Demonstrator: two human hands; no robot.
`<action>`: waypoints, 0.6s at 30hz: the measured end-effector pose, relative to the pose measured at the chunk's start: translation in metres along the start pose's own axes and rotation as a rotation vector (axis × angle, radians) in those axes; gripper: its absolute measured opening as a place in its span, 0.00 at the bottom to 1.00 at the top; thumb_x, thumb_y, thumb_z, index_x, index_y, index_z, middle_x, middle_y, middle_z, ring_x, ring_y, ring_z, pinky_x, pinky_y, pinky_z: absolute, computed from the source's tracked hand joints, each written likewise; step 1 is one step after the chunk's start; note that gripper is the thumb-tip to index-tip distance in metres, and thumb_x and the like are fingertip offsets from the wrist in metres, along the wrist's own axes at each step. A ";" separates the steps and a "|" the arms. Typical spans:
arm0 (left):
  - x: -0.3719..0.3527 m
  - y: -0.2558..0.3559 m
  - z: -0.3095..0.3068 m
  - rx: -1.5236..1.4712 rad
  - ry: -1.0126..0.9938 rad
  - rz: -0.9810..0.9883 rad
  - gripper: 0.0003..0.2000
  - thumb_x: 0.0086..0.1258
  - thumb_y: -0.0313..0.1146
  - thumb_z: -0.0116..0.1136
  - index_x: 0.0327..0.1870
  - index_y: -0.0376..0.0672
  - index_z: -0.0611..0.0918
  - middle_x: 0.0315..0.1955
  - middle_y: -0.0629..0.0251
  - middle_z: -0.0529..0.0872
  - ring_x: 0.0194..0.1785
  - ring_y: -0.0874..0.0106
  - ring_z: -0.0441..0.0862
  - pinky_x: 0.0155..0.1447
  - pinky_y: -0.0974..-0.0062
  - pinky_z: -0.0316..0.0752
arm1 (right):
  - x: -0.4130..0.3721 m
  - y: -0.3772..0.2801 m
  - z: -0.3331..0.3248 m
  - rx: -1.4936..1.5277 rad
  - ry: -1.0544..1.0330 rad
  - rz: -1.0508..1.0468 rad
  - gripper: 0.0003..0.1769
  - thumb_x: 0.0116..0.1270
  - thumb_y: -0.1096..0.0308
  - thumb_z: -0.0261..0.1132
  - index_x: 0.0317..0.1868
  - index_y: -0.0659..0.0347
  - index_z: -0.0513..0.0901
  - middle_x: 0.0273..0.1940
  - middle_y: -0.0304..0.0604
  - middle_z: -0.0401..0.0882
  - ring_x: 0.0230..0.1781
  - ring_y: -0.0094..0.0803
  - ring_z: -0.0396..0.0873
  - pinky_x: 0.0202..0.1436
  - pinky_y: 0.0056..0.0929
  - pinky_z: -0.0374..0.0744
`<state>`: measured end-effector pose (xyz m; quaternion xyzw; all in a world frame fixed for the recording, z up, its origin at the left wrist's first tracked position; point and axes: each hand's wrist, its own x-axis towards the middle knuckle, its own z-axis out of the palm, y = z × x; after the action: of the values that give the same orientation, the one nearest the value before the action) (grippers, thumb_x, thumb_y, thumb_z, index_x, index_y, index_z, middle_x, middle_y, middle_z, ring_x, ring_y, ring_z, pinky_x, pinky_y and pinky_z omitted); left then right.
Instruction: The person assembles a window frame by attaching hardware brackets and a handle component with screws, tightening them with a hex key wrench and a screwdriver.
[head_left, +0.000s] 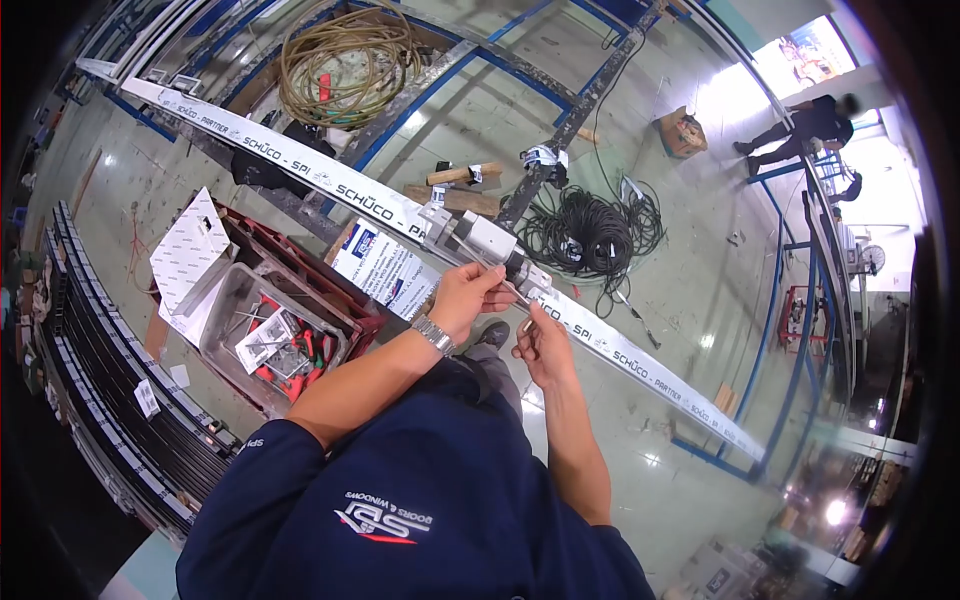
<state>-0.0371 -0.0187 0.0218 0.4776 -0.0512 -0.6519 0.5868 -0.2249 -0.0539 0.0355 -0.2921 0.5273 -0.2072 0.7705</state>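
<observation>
A long profile (pixel 375 197) wrapped in white film printed "SCHÜCO - SPI" runs diagonally across the view. On its middle sits a silver metal block (pixel 492 240) with a dark part beside it and small brackets at its sides. My left hand (pixel 470 300), with a metal watch at the wrist, is closed at the profile's near edge, just below the block. My right hand (pixel 545 345) is slightly lower and to the right, thumb and forefinger pinched close to the profile. Whatever lies between the fingers of either hand is too small to make out.
At the left, a grey bin (pixel 225 325) holds red-handled tools. A coiled hose (pixel 350 65) lies beyond the profile, with black cable (pixel 590 235) on the floor. Dark profiles (pixel 100 385) are stacked far left. Another person (pixel 815 125) is at the upper right.
</observation>
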 end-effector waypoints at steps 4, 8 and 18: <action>-0.002 -0.003 -0.004 -0.006 0.004 -0.007 0.11 0.80 0.38 0.65 0.41 0.39 0.84 0.40 0.59 0.91 0.43 0.68 0.93 0.47 0.71 0.88 | 0.001 0.008 0.000 0.031 -0.001 0.010 0.27 0.79 0.46 0.65 0.31 0.61 0.82 0.23 0.41 0.79 0.17 0.26 0.71 0.25 0.30 0.77; 0.002 -0.010 -0.014 -0.002 -0.021 -0.030 0.11 0.80 0.38 0.64 0.41 0.39 0.84 0.40 0.59 0.91 0.43 0.68 0.92 0.48 0.71 0.88 | 0.005 0.018 -0.001 -0.064 0.050 -0.011 0.26 0.79 0.45 0.65 0.34 0.62 0.83 0.25 0.39 0.78 0.19 0.25 0.73 0.27 0.29 0.78; 0.000 -0.009 -0.013 0.015 -0.014 -0.041 0.10 0.81 0.37 0.63 0.43 0.38 0.84 0.41 0.59 0.92 0.42 0.69 0.92 0.46 0.73 0.88 | 0.007 0.023 -0.004 -0.047 0.029 -0.011 0.23 0.79 0.46 0.65 0.36 0.59 0.82 0.26 0.40 0.82 0.18 0.26 0.73 0.26 0.31 0.77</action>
<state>-0.0348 -0.0102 0.0093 0.4782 -0.0502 -0.6669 0.5693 -0.2263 -0.0423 0.0141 -0.3101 0.5418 -0.2031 0.7544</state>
